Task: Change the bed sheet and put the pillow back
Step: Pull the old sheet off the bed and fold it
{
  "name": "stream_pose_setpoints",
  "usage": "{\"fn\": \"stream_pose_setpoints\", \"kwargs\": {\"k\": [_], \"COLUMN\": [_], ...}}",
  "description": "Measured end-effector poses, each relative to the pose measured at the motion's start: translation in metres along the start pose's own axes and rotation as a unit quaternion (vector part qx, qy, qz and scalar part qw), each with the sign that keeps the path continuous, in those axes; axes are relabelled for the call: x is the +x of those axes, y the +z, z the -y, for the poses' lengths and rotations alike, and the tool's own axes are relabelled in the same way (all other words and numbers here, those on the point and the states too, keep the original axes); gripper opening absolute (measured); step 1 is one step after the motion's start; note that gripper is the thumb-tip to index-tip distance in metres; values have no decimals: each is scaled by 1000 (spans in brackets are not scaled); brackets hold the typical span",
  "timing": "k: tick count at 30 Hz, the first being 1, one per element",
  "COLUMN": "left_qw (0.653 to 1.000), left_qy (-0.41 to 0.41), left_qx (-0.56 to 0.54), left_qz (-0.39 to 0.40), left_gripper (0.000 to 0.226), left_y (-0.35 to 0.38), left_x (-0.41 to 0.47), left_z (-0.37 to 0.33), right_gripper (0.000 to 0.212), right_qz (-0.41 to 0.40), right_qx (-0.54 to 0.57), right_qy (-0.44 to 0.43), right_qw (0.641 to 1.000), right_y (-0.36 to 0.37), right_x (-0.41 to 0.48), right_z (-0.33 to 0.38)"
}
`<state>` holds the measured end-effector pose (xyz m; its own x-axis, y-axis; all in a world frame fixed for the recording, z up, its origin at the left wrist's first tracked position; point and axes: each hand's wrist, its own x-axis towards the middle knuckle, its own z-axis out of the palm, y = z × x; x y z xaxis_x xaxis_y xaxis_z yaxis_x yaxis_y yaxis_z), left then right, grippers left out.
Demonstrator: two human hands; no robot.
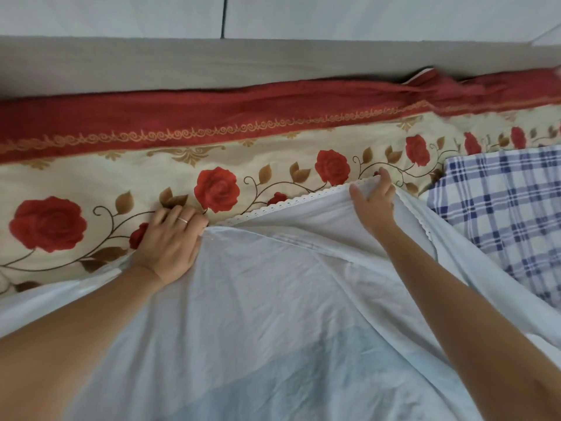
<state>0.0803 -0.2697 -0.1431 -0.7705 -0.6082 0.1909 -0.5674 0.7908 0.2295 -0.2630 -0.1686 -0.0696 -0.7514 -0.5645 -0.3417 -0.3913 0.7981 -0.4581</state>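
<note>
A white sheet with a lace-trimmed edge lies over the near part of the bed, on top of a cream sheet printed with red roses and a dark red border. My left hand, wearing a ring, grips a bunched fold of the white sheet at its far edge. Further right, my right hand pinches the lace edge between thumb and fingers and holds it a little raised. No pillow shape is plainly visible.
A blue and white checked cloth lies on the bed at the right. A pale wooden bed frame runs along the far side, with a light wall behind it.
</note>
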Motion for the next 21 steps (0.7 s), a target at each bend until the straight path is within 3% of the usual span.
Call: {"fn": "stream_pose_setpoints", "kwargs": {"k": [3, 6, 9, 11, 13, 16, 18, 21], "left_qw": [1000, 1000, 999, 995, 994, 983, 973, 955], "left_qy": [-1, 7, -41, -89, -56, -24, -98, -205], "left_qx": [15, 17, -8, -38, -93, -140, -139, -162], "left_qz": [-1, -8, -26, -17, 7, 121, 154, 140], "left_gripper": [19, 16, 14, 49, 67, 57, 52, 35], "left_y": [0, -5, -9, -14, -18, -8, 4, 13], "left_x": [-2, -2, -1, 3, 12, 28, 45, 72], "left_z": [1, -6, -15, -33, -61, -99, -109, -115], "right_gripper": [62, 58, 54, 46, 34, 20, 16, 17], "right_qz": [3, -43, -47, -42, -43, -75, -84, -72], "right_qx": [-12, -240, -327, -301, -272, -161, -48, 35], "right_qy": [-143, -246, -142, -38, 25, 94, 139, 135], "right_qw": [990, 938, 933, 952, 961, 979, 986, 988], "right_y": [-8, -21, -28, -32, -33, -32, -37, -47], "right_x": [-53, -101, -121, -120, -114, -101, -82, -41], "right_z": [-14, -56, -98, -111, -116, -117, -111, -102]}}
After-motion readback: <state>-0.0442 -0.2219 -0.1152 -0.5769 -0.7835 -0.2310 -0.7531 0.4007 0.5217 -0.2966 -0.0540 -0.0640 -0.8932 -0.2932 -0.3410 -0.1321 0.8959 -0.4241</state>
